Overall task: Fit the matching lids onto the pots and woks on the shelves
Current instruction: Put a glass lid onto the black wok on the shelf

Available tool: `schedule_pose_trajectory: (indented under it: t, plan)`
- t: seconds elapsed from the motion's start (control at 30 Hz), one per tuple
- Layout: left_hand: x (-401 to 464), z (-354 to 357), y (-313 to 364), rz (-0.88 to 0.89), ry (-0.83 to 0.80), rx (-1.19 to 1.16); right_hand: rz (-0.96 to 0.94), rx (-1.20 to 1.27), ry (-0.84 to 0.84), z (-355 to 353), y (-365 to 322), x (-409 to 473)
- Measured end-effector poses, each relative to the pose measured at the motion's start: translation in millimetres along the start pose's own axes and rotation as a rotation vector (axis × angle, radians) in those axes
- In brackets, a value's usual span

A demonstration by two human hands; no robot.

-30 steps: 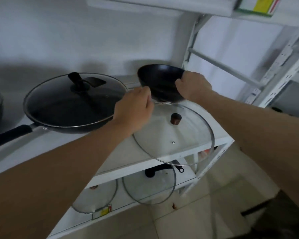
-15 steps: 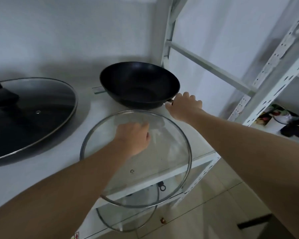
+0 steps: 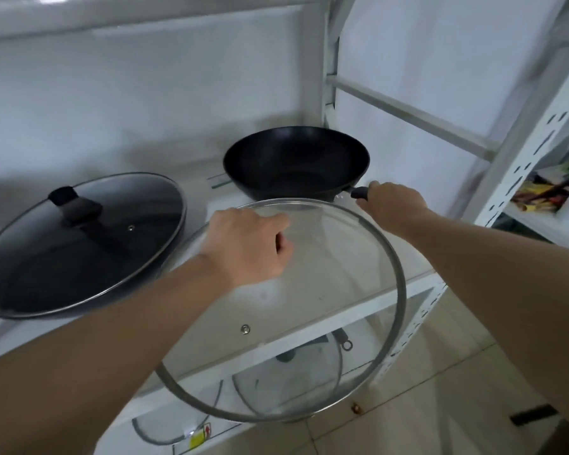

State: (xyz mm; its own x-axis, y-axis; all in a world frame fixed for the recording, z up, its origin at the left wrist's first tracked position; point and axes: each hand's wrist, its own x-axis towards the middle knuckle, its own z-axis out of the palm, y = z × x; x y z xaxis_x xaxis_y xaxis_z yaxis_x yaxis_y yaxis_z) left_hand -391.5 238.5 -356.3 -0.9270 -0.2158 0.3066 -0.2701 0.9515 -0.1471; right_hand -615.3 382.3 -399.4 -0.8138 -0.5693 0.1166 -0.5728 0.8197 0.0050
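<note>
Shelf (image 3: 368, 298) carried the open wok (image 3: 296, 160) at the back right and a lidded wok (image 3: 79, 244) to its left. Between them and me I held the glass lid (image 3: 326, 290) tilted in the air, my left hand (image 3: 248, 246) curled over its centre, hiding the knob. My right hand (image 3: 391, 205) gripped the open wok's handle (image 3: 358, 193) just beside the lid's far rim. Compared with half a second before, the lid sat higher and closer to that wok.
</note>
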Motion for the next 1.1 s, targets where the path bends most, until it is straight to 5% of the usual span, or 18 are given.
schedule_pose_trajectory:
  t: [0.37, 0.67, 0.87, 1.1]
  plan:
    - [13.3, -44.4, -12.7, 0.008, 0.100, 0.050, 0.034, 0.202, -0.084, -3.9, -6.5, -34.9]
    - [97.1, -33.0, -14.8, -0.078, 0.133, 0.049, -0.026, -0.049, -0.048, -4.9, 11.0, -40.8]
    - [138.5, -7.9, -30.6, -0.146, 0.131, 0.066, 0.103, 0.118, -0.207, -12.6, -26.6, -13.6]
    - [163.6, 32.7, -25.4, -0.242, 0.149, 0.017, 0.126, 0.192, -0.097, 8.1, -17.6, -8.6]
